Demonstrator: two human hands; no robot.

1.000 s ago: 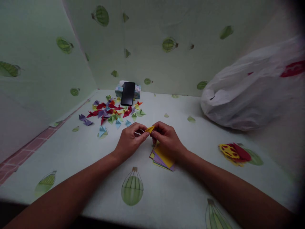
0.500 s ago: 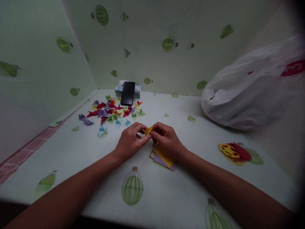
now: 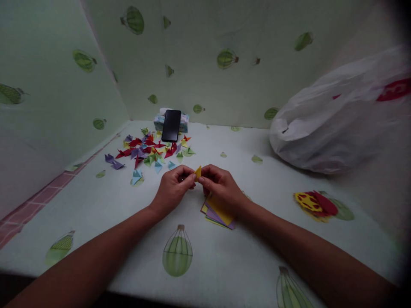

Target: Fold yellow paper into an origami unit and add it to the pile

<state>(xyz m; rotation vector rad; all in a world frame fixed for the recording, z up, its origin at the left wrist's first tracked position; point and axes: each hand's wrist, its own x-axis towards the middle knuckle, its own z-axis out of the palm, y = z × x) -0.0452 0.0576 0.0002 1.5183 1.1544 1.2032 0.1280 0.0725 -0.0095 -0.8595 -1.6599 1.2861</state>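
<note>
A small folded piece of yellow paper is pinched between my two hands, one point of it sticking up. My left hand grips its left side with thumb and fingers. From the other side my right hand holds it the same way, closed, the fingers partly hidden. Below my right hand lies a fanned stack of coloured paper squares, yellow and purple on top. Farther off to the left spreads a heap of folded paper cranes in red, purple, green, blue and yellow.
A black phone leans on a tissue box behind the cranes. At the right stands a big white plastic bag against the wall. Red and yellow paper cutouts lie in front of it on the balloon-patterned table cover.
The yellow paper has turned more upright and shifted slightly left between my fingertips. My left hand has drawn back a little to the left. The stack and cranes stay put.
</note>
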